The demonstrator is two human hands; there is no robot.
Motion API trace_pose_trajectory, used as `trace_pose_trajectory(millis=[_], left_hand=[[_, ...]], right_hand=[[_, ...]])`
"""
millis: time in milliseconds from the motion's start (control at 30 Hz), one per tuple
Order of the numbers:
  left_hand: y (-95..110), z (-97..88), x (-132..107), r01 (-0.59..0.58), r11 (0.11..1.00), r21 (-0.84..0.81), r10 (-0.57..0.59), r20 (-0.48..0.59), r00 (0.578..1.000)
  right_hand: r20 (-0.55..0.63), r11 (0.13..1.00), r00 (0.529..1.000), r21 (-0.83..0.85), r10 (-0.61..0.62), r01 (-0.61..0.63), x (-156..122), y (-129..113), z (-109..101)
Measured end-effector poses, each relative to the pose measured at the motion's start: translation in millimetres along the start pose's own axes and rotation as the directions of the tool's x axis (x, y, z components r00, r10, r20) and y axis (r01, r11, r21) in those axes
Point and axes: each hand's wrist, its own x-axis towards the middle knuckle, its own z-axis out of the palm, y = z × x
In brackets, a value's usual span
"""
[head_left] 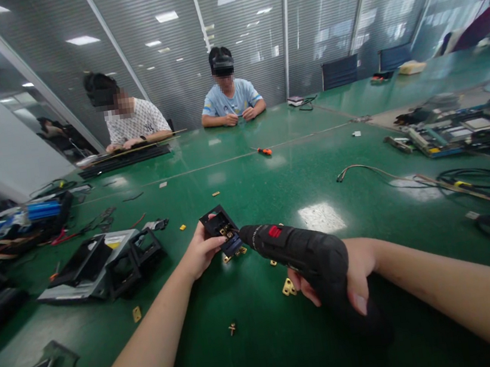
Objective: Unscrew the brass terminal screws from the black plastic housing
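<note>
My left hand grips a dark socket housing with brass-coloured parts inside, tilted above the table. Wrapped round the handle of a black cordless drill is my right hand. The drill has a red switch on top, and its nose points left at the housing. Whether the bit touches a screw there, I cannot tell. Brass pieces lie on the table under the drill, and others rest just below the housing. A small brass-and-black part sits nearer to me.
Dark frames and a grey panel lie left on the green table. An orange screwdriver lies farther off. Circuit boards and black cables occupy the right. Two people sit across the table.
</note>
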Motion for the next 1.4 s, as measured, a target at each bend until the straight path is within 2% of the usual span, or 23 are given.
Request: trace_pose_trajectory(millis=[333, 600, 933, 1400], left_hand=[[-0.4, 1.7, 3.5, 0.021, 1.000, -0.014, -0.022, -0.031, 0.999], [2.8, 5.6, -0.2, 0.018, 1.000, -0.002, -0.018, -0.035, 0.999], [4.6, 7.4, -1.9, 0.003, 1.000, 0.009, -0.003, -0.024, 1.000], [3.0, 6.2, -0.3, 0.007, 1.000, 0.012, -0.007, -0.019, 1.000]], right_hand=[[0.013, 1.000, 1.000, -0.011, 0.009, -0.009, -2.3, 11.4, -4.0], [-0.024, 0.999, 0.999, 0.009, 0.032, -0.032, 0.8, 2.7, 1.6], [-0.059, 1.000, 0.998, 0.007, 0.005, -0.004, 1.6, 0.9, 3.4], [-0.012, 0.999, 1.000, -0.036, 0.002, -0.002, 1.7, 3.0, 1.5]])
